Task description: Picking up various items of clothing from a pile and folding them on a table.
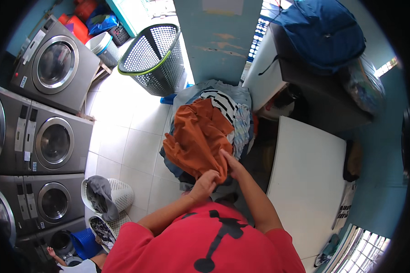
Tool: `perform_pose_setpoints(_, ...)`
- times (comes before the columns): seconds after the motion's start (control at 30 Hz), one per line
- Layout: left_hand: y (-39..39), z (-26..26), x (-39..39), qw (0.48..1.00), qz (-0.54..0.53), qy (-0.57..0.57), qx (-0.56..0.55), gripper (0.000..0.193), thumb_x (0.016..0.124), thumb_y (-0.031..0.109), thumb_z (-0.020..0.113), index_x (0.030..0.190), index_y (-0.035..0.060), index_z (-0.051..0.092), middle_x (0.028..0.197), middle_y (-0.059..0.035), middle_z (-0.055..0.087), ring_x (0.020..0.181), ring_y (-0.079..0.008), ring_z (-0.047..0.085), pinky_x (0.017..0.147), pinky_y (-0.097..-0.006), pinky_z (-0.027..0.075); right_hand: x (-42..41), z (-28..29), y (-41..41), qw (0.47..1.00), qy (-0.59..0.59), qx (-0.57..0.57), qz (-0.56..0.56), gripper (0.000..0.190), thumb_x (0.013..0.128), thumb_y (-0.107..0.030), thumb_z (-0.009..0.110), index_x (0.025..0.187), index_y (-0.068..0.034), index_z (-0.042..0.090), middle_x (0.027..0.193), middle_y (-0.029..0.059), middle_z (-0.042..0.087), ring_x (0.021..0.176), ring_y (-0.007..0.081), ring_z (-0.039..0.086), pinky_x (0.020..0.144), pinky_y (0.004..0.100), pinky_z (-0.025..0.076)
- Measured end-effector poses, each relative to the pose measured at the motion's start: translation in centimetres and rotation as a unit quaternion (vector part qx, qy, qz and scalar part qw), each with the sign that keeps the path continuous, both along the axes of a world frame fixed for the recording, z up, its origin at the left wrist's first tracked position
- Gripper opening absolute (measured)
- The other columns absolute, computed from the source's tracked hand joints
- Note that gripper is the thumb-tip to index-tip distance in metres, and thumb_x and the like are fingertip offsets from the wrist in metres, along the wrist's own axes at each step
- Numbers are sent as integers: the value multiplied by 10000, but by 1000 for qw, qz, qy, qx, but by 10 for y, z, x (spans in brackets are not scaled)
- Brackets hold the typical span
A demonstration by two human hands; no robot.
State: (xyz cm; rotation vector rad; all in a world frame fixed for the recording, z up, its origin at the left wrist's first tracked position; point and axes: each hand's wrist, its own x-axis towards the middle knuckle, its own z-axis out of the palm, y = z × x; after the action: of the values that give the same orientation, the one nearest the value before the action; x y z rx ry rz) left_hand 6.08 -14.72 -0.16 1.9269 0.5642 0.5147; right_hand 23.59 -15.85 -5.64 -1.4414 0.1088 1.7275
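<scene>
An orange garment (200, 133) lies rumpled over the pile in front of me, its near end drawn up towards my body. My left hand (206, 186) grips this near end with bent fingers. On the garment's right edge, my right hand (233, 165) holds the cloth, its fingers partly hidden by a fold. Beneath and beyond the orange cloth are a black-and-white striped garment (222, 99), a pale patterned cloth (241, 126) and grey-blue clothes (188, 97). What supports the pile is hidden.
A tall perforated laundry basket (157, 75) stands beyond the pile. Front-loading machines (56, 140) line the left side, near white baskets (121, 194) of clothes. To the right are a white tabletop (304, 184) and a blue backpack (323, 34). Another person's hand (50, 252) shows lower left.
</scene>
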Motion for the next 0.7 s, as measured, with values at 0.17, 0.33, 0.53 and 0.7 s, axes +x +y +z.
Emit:
perform_pose_setpoints(0.17, 13, 1, -20, 999, -31, 1, 31, 296, 710, 34, 648, 959, 41, 488, 1032, -131, 527, 996, -303, 522, 877, -362, 404, -15, -1, 33, 993, -23, 104, 53, 320, 883, -191, 530, 1180, -75, 509, 1071, 51, 585, 936, 180, 580, 773, 304, 481)
perform_pose_setpoints(0.33, 55, -61, -24, 958, 229, -33, 172, 484, 653, 149, 700, 1080, 33, 501, 1124, -166, 517, 1123, -353, 447, 949, -426, 339, -18, 108, 66, 986, 9, 168, -15, 253, 884, -146, 545, 1131, -95, 535, 1065, 22, 580, 969, 139, 566, 822, 287, 475)
perform_pose_setpoints(0.53, 164, -59, 6, 959, 204, 11, 198, 334, 698, 132, 639, 998, 7, 564, 1006, -171, 562, 974, -385, 507, 823, -441, 400, 45, 220, 57, 857, -124, 443, -232, 366, 902, -186, 516, 1252, -117, 438, 1216, 31, 500, 1126, 158, 481, 928, 324, 426)
perform_pose_setpoints(0.7, 208, 116, 98, 927, 221, -103, 284, 245, 799, 91, 545, 1025, 20, 483, 905, -201, 558, 835, -379, 546, 698, -436, 430, 118, 306, -49, 692, -238, 503, -460, 446, 940, -255, 426, 1330, -64, 329, 1344, 123, 381, 1225, 241, 395, 1037, 415, 322)
